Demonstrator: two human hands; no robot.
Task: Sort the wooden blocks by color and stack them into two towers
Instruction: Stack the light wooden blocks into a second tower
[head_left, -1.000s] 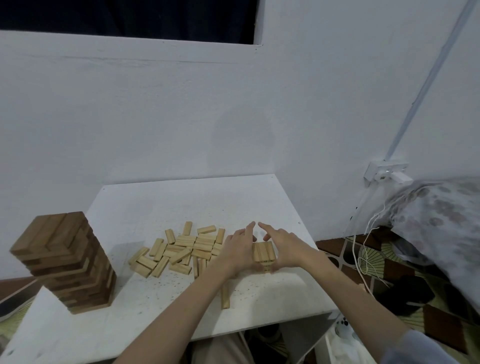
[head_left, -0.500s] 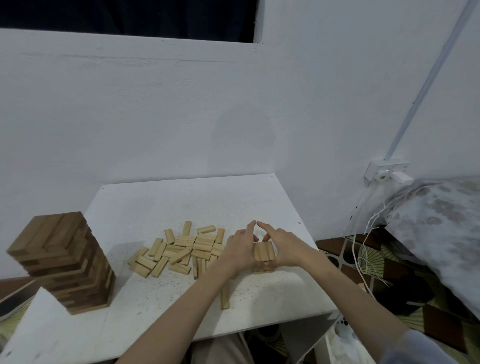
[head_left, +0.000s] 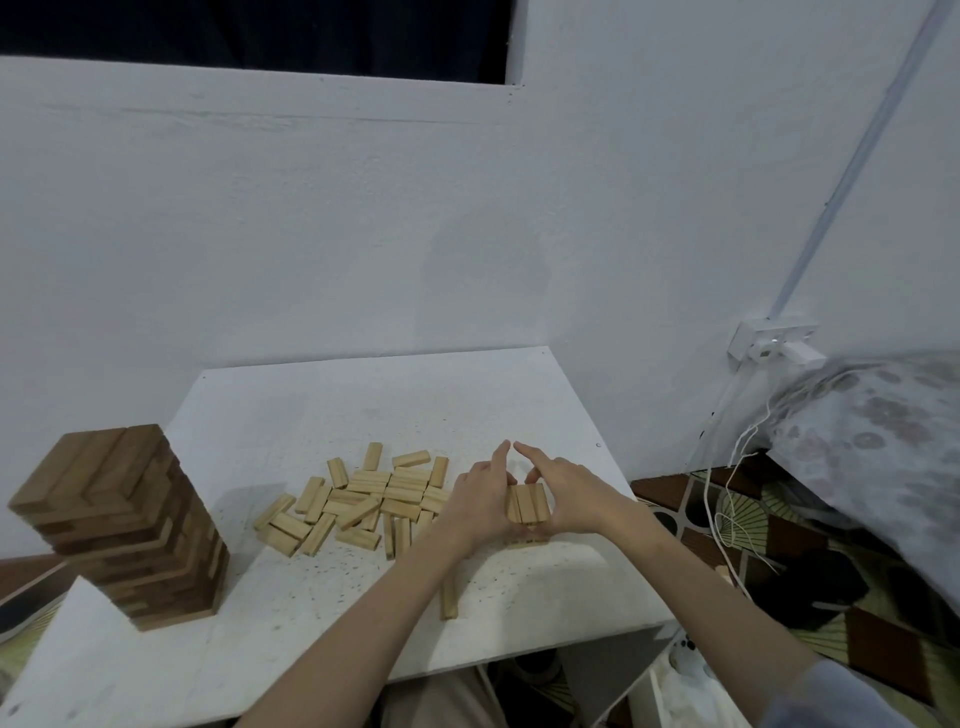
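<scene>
White desk (head_left: 322, 415) under fingers, speckled near front edge. White wall (head_left: 363, 234) beyond fingers; dark window opening (head_left: 260, 36) high above. Wall socket (head_left: 774, 345) with plugged adapter up right of fingers, white cables (head_left: 727, 499) hanging below. Floral pillow (head_left: 878, 441) far right. Patterned mat (head_left: 810, 582) on floor, lower right.

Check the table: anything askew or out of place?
One light block lies alone near the front edge, apart from the loose pile. The dark tower has uneven, jutting layers. Nothing looks spilled or damaged.

Both hands' grip hides the sides and base of the light stack (head_left: 528, 503).
</scene>
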